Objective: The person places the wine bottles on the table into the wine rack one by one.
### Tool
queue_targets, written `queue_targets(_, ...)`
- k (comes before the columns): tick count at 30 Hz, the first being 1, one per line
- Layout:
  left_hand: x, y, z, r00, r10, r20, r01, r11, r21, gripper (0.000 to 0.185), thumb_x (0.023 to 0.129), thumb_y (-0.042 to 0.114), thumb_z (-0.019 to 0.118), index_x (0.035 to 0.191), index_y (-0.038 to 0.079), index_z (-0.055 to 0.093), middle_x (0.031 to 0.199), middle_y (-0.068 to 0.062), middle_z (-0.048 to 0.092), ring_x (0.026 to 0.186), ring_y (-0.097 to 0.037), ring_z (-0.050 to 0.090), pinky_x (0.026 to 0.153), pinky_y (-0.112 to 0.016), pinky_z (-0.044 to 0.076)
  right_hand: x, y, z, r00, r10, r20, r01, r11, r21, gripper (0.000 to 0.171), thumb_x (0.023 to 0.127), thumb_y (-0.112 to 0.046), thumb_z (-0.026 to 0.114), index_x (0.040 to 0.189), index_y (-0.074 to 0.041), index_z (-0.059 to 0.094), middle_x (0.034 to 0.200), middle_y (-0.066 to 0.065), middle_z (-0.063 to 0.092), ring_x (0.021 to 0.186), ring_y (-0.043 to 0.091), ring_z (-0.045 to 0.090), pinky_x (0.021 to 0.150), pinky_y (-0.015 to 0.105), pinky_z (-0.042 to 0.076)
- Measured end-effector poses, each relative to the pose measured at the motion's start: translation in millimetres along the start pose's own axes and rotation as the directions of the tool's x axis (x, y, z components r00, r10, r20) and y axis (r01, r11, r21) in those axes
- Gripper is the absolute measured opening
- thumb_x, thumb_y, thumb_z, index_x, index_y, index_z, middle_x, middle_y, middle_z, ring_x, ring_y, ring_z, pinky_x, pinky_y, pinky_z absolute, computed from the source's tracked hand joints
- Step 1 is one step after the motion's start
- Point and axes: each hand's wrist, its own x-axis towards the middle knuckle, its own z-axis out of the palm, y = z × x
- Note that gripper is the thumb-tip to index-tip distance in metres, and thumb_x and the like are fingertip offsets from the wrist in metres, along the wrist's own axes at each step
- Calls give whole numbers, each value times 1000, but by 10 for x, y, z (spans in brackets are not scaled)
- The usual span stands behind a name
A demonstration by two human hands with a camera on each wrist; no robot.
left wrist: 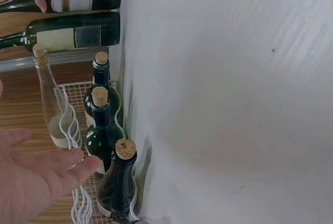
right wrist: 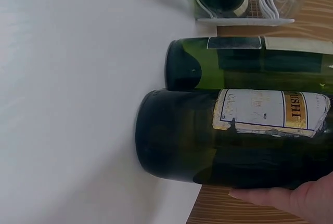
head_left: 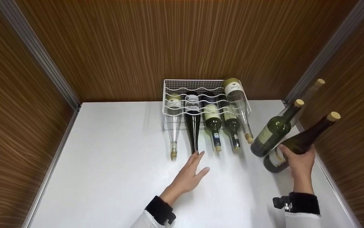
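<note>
One dark bottle (head_left: 299,142) is enclosed by the right hand (head_left: 301,162), fingers curled; nothing is held by the left hand (head_left: 185,180), fingers spread. Gripping seems in hand; clearance from the green bottle (head_left: 277,127) beside the right fingers seems called for.

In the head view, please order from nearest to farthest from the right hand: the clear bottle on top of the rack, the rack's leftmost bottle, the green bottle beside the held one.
1. Green bottle: immediately left of the held bottle.
2. Clear bottle: on top of the rack, right end.
3. Leftmost bottle: left end of the rack.
</note>
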Motion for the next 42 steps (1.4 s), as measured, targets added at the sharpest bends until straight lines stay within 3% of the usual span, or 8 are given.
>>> queue_targets(4,10,61,-16,1000,6,4,-6,1000,12,73,99,64,36,158,23,23,161,-16,16,140,-36,32,108,-57,32,-116,-6,26,999,-48,3,48,999,-1,102,80,-20,83,157,-16,17,153,13,32,138,24,31,114,39,26)
queue_targets(9,25,138,-31,1000,22,12,-22,1000,17,70,100,61,37,158,25,22,161,-12,17,141,-34,32,109,-56,32,-277,-11,89,993,-113,22,113,993,-24,91,78,-16,84,151,-8,29,143,15,42,129,26,41,109,41,33)
queue_targets(16,55,237,-49,999,46,26,-46,999,10,69,101,59,38,158,25,21,161,-12,18,143,-33,28,108,-58,32,-489,-52,169,978,-186,94,193,978,-74,86,75,-11,86,145,-5,36,138,15,48,126,29,45,105,45,37)
queue_targets(22,74,325,-89,997,81,5,-81,996,25,71,99,62,39,158,26,21,161,-8,19,143,-31,27,110,-55,31,-678,-121,225,937,-272,218,296,951,-88,83,76,-5,85,144,-3,38,135,14,51,123,26,48,100,41,40)
queue_targets(28,93,430,-155,988,152,-18,-150,987,59,69,100,58,42,157,23,24,160,-5,24,142,-27,31,110,-52,32,-836,-231,274,891,-264,370,340,927,-157,86,77,-14,86,145,-1,36,136,26,49,123,39,48,99,54,41)
queue_targets(32,113,527,-224,963,262,-64,-253,960,116,69,100,52,50,156,19,27,157,-5,29,139,-26,36,109,-47,35,-913,-318,345,864,-242,442,351,918,-184,85,77,-17,86,143,1,36,134,29,49,122,44,49,98,59,40)
queue_targets(38,154,627,-292,902,413,-129,-379,898,221,69,98,46,57,153,13,32,153,-13,34,135,-28,42,106,-44,40,-989,-419,511,822,-268,503,415,887,-204,78,74,-12,87,136,2,43,123,26,57,111,40,55,92,54,42)
queue_targets(42,179,632,-307,841,508,-186,-454,850,266,65,96,36,64,149,9,38,149,-14,39,133,-26,45,105,-39,41,-1001,-462,629,773,-294,562,475,856,-205,80,72,-12,87,137,3,43,119,24,60,107,38,59,91,52,44)
